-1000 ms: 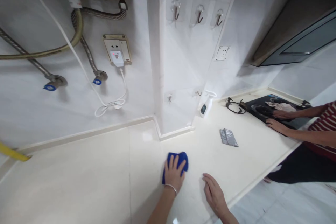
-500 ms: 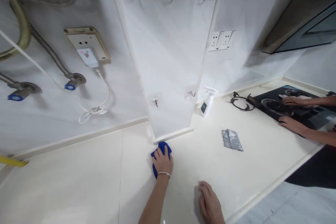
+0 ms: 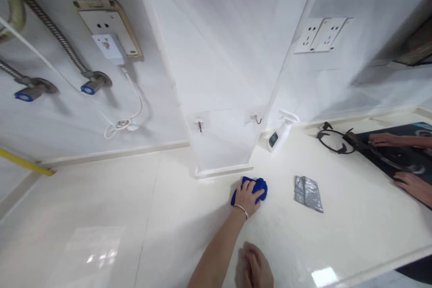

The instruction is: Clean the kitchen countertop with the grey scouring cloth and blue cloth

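Note:
My left hand [image 3: 247, 199], with a thin bracelet at the wrist, presses a bunched blue cloth [image 3: 261, 188] onto the pale countertop [image 3: 189, 202]. The cloth lies just in front of the right end of the wall pillar's base, and its edges stick out on both sides of my fingers. Nearer to me, my right hand [image 3: 257, 266] rests on the counter with its fingers curled together. Nothing shows in it, though its lower part is cut off by the frame. To the right of the cloth lies a folded silver packet [image 3: 308, 193].
A white handheld device [image 3: 281, 132] stands beside the pillar [image 3: 222, 144]. Further right are a black pan support [image 3: 332, 141] and a dark hob [image 3: 398, 155], where another person's hands [image 3: 388, 139] are. At left are a yellow pipe [image 3: 27, 162], valves [image 3: 94, 83] and a plugged-in adapter [image 3: 110, 48].
My left hand has slid the blue cloth rightward along the pillar's base. My right hand now appears lower and more curled. The camera view has shifted closer and downward.

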`<state>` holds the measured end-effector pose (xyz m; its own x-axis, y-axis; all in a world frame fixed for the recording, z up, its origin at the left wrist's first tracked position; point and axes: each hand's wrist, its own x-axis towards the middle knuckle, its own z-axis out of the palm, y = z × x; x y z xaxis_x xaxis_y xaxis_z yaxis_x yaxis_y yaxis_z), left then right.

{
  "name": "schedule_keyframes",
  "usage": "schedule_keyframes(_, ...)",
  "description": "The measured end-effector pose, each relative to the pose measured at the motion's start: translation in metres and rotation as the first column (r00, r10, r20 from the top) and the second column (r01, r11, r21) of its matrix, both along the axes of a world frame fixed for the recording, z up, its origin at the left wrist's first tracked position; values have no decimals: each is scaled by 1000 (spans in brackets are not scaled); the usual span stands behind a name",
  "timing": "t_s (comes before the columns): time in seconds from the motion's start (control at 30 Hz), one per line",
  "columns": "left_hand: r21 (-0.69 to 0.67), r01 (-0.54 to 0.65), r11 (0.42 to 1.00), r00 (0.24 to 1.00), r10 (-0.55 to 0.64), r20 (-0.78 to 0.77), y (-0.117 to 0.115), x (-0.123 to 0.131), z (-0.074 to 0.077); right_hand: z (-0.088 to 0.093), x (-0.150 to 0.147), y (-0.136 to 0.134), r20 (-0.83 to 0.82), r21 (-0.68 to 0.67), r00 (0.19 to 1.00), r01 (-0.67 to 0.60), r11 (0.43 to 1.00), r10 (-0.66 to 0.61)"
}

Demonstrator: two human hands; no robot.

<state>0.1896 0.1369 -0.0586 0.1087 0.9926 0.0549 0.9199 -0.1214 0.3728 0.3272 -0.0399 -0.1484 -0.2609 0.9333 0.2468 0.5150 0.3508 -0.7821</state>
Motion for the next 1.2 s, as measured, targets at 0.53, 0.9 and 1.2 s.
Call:
schedule_keyframes(0.53, 159, -845, 510, 473, 853, -221, -211, -205, 33, 3, 30, -1, 68, 299, 980, -199, 933, 187)
schedule_keyframes(0.9, 96, -696, 712, 703, 703, -108, -328, -77, -15, 20, -18, 7, 8, 174, 906, -418, 892, 423)
schedule_keyframes(1.2, 81, -658, 749, 753, 655, 59, -419, -124, -4, 62, -136, -61, 372, 347, 787, -609, 713, 492)
